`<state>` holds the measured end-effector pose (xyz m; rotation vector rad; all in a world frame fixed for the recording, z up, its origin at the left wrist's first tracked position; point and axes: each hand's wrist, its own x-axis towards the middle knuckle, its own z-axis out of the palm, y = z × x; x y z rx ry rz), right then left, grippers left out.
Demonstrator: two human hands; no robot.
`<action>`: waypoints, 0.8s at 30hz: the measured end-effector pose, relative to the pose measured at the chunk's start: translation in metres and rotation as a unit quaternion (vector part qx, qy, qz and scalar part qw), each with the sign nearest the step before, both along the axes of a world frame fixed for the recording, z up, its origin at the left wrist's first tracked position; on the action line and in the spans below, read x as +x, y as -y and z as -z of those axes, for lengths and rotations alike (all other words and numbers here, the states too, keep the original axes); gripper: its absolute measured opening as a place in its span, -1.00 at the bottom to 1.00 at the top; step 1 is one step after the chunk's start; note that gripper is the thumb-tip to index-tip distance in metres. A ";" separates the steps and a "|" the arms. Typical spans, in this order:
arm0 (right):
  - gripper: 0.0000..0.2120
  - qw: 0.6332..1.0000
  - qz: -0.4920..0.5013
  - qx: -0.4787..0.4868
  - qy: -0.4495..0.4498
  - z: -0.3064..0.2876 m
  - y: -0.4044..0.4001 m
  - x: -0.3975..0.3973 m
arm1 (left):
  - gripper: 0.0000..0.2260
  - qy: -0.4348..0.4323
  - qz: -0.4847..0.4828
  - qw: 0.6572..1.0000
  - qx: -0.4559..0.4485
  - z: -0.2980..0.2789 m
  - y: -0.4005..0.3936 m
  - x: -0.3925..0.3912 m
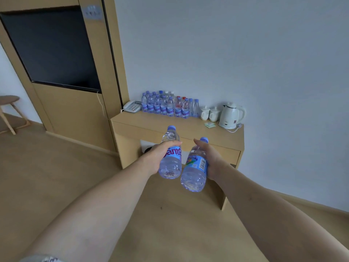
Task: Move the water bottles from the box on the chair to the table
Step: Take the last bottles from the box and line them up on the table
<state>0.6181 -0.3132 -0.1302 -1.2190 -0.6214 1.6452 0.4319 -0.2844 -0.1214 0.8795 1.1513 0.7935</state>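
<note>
Hands each held one bottle, carried toward the worktop. Next they likely needed standing beside the row.

Place: a hotel-style guest room.
Landmark: light wood table against a pale wall.
On it: desk telephone at the left end, electric kettle and two lidded mugs at the right.
Left of it: wall-mounted television in wood panelling.
</note>
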 end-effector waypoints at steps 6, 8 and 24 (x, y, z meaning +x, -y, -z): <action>-0.63 1.000 -0.010 -0.011 0.023 0.004 -0.093 -0.010 | -0.56 -0.005 0.020 1.000 -0.011 0.008 -0.093 -0.009; -0.61 0.999 -0.005 -0.008 0.033 0.007 -0.129 -0.011 | -0.50 -0.010 0.021 1.000 0.003 0.010 -0.126 -0.011; -0.57 0.999 0.010 -0.005 0.032 0.000 -0.434 0.005 | -0.16 -0.010 -0.015 1.000 0.009 -0.002 -0.405 0.012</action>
